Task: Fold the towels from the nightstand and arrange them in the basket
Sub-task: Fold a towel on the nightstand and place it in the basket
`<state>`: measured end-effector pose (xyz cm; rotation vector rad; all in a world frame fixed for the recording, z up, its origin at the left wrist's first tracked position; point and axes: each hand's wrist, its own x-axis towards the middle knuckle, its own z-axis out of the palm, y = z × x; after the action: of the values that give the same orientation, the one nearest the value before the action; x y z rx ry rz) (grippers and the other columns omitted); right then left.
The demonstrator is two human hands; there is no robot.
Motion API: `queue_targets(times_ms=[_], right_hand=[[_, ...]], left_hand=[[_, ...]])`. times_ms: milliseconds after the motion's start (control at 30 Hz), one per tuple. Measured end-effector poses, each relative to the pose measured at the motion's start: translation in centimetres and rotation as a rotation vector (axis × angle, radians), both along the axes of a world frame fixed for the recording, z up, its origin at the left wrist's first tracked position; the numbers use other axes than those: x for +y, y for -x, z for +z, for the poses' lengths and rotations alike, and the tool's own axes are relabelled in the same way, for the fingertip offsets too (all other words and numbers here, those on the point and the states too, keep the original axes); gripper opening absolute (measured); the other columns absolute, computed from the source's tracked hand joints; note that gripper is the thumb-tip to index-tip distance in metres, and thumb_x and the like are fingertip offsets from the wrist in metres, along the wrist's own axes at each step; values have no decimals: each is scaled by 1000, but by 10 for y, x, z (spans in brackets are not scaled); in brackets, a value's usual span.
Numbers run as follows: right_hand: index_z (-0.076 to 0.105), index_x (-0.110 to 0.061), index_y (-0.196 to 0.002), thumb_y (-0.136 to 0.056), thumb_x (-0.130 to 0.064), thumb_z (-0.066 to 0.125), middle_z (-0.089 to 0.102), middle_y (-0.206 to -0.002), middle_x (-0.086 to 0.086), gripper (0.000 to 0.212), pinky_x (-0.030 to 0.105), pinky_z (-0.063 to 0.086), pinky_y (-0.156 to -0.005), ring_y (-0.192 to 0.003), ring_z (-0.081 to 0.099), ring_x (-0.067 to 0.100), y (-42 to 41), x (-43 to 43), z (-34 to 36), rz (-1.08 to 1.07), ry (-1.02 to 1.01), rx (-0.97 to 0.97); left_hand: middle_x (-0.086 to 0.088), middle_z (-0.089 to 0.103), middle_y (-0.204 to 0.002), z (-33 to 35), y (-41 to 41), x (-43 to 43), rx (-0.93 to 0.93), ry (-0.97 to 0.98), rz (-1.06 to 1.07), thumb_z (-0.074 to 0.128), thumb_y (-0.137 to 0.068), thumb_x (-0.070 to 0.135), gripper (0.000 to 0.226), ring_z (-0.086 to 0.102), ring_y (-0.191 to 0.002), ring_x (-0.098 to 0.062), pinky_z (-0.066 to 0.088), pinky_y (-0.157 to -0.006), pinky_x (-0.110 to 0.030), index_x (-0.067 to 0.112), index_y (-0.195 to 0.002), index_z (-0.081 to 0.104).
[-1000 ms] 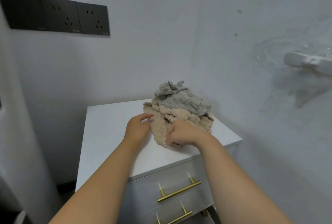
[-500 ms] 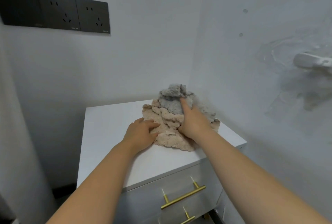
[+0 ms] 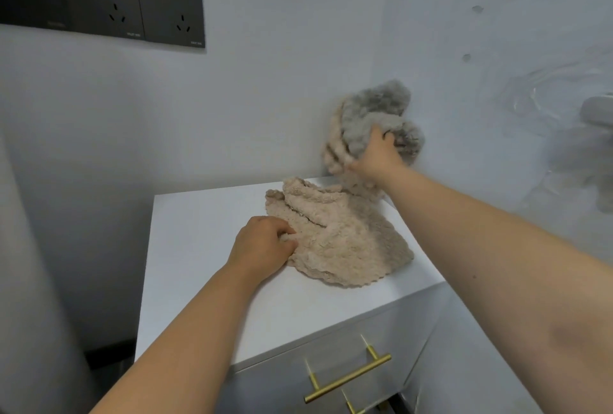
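Lift-off since half a second ago: grey towel (image 3: 374, 115) up, beige towel (image 3: 341, 241) left on the nightstand (image 3: 199, 247).
My right grip (image 3: 376, 153), earlier pressed on the pile, is closed round the grey towel above the back corner; my left grip (image 3: 262, 247), flat before, now pinches the beige towel's left edge.

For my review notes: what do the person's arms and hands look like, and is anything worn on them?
Both arms are bare: the left forearm and right forearm show no sleeves up to the frame edge. The left hand and right hand wear no gloves, and no watch, bracelet or ring is visible.
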<state>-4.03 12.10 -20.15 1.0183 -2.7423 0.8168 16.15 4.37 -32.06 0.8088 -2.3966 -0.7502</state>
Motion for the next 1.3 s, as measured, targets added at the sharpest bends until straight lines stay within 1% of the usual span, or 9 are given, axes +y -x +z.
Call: queue_targets(times_ms=[133,333,433,600,833,933,1100,1200,1300], right_hand=[[20,-7,-147,-91,-19,58,21,-151,17,68,42,35,-104,-134,29,35,-17,4,-34,36,-77,192],[63,-11,-100,-93,-19,43,64,-107,9,23,35,48,-83,-98,59,28,-70,42,-80,158,-119,80],[66,-11,-104,-95,-33,42,62,-106,9,34,40,48,-86,-103,54,28,-95,56,-86,278,-244,84],[67,-17,-102,-89,-53,55,68,-98,1,40,33,51,-80,-93,61,18,-115,85,-69,417,-228,-193],[28,-26,-147,-65,-59,75,29,-150,1,100,48,23,-114,-139,24,24,-125,120,-79,506,-490,-44],[51,-23,-134,-72,-37,76,50,-132,-1,68,38,36,-103,-125,43,22,-128,129,-79,452,-345,14],[71,-17,-98,-84,-8,54,65,-105,0,24,23,41,-78,-101,59,18,-127,145,-59,312,-72,-114],[64,-18,-91,-81,-5,52,60,-107,3,20,27,38,-76,-100,55,25,-127,145,-54,153,-65,60],[61,-11,-91,-80,3,46,59,-103,9,23,30,37,-73,-93,53,30,-128,143,-58,32,53,108]], left_hand=[[0,64,-96,5,-4,1,30,-17,37,58,-80,8,19,56,-98,-22,47,-82,-32,23,-78,69],[-1,64,-117,15,-26,-11,-106,19,206,51,-80,1,35,51,-118,-23,30,-110,-43,25,-94,70],[0,62,-110,32,-41,-9,-348,164,297,54,-80,7,32,45,-119,-22,18,-113,-46,26,-102,68],[-6,57,-120,43,-53,4,-380,186,130,55,-80,4,40,47,-115,-25,46,-92,-37,20,-114,66],[2,57,-125,73,-52,45,-522,143,-255,63,-87,36,37,52,-113,-15,40,-91,-25,23,-122,59],[1,38,-149,80,-54,62,-833,147,-325,60,-83,57,76,37,-134,-20,28,-109,-34,21,-145,35],[1,17,-158,65,-59,73,-868,124,-344,60,-79,63,98,20,-144,-21,19,-116,-38,20,-152,12],[-4,35,-150,57,-57,75,-726,174,-276,59,-87,51,74,36,-135,-27,33,-109,-38,19,-146,30],[-3,60,-88,54,-57,75,-497,312,-159,47,-92,20,14,54,-87,-26,39,-67,-30,20,-79,54]])
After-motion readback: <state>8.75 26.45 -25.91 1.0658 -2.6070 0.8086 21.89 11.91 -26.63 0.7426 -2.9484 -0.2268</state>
